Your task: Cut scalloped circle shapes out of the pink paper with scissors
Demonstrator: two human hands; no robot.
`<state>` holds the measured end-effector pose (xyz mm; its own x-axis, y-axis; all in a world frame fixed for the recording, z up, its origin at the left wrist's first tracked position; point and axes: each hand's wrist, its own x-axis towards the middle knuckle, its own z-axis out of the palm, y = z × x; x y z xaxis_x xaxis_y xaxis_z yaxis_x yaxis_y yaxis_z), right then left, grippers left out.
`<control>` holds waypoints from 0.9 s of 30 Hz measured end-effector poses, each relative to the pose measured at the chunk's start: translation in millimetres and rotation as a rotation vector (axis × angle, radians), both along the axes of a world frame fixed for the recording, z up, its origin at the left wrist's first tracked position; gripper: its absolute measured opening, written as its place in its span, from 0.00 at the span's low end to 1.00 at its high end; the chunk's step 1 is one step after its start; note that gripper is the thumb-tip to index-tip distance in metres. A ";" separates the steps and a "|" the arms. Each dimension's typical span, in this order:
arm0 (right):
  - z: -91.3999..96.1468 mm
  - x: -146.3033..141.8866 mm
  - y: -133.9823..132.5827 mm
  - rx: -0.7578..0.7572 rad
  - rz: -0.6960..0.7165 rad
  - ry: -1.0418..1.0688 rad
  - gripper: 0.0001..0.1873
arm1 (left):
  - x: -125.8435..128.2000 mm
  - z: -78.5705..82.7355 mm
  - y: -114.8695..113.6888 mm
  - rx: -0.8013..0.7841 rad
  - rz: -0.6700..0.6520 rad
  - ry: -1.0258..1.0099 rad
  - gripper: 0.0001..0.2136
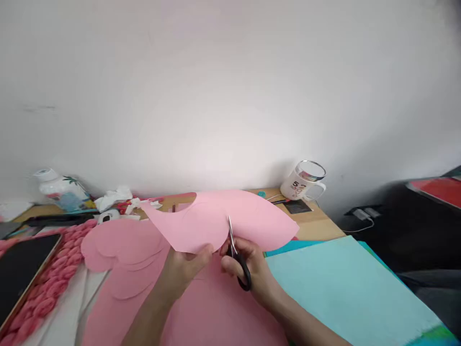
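Observation:
My left hand pinches the near edge of a curved sheet of pink paper and holds it up over the desk. My right hand grips black-handled scissors; their blades point up into the paper's near edge. Below the hands lie more pink paper pieces, several with rounded lobes, stacked on a larger pink sheet.
A light-blue sheet lies at the right. A white mug stands at the back right of the wooden desk. A white bottle, crumpled scraps, a chunky pink braid and a dark tablet sit at the left.

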<state>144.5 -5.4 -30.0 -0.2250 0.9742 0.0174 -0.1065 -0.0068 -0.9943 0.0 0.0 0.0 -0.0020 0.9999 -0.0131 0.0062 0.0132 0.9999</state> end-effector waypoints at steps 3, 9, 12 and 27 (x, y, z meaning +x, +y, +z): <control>1.5 0.9 -1.8 0.019 0.002 0.005 0.16 | 1.6 1.8 0.2 0.010 0.013 -0.031 0.15; -0.1 1.1 -1.7 0.024 0.007 0.014 0.15 | 1.8 2.1 0.1 0.013 0.011 -0.068 0.13; -0.7 1.2 -1.7 0.036 0.007 0.018 0.16 | 1.6 2.4 0.2 0.020 -0.010 -0.084 0.10; 1.1 0.4 -2.9 0.058 0.004 0.021 0.16 | 2.2 -3.1 3.7 0.042 0.007 -0.104 0.11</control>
